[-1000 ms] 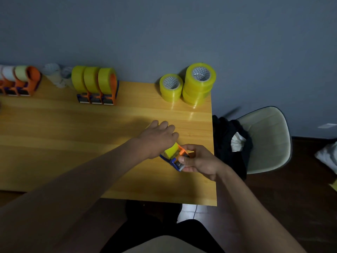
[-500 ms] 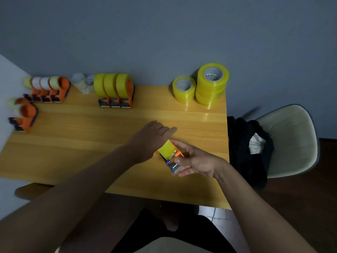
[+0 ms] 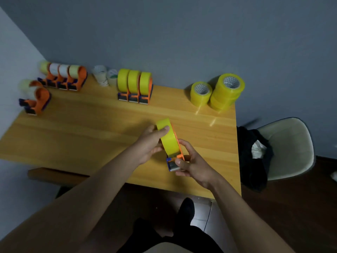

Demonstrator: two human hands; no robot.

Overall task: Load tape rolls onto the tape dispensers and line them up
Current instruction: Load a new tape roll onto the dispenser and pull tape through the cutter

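We hold one loaded tape dispenser [image 3: 172, 152] between both hands above the near right part of the wooden table [image 3: 91, 128]. Our left hand [image 3: 149, 143] grips the yellow tape roll [image 3: 166, 137] sitting on it, thumb curled over the top of the roll and the other fingers hidden behind its left side. Our right hand [image 3: 193, 161] pinches the near end of the dispenser, thumb on the blue and metal cutter end, fingers curled round the orange side plate. The dispenser points its cutter toward us and tilts slightly to the left.

At the far edge of the table, left of centre, three dispensers with yellow rolls [image 3: 135, 86] stand side by side, touching, cutters facing us. Further left along the far edge a row of dispensers with pale rolls [image 3: 63, 75] stands the same way. Near the left edge, one more orange dispenser [image 3: 36, 101] stands apart from that row. Between the two rows sit some whitish rolls [image 3: 103, 76], too blurred to make out.

At the far right corner, a single loose yellow roll [image 3: 200, 93] lies flat, just beside a stack of yellow rolls [image 3: 227, 90]. Right of the table stands a pale chair [image 3: 290, 148] with dark cloth [image 3: 253, 157] draped on it
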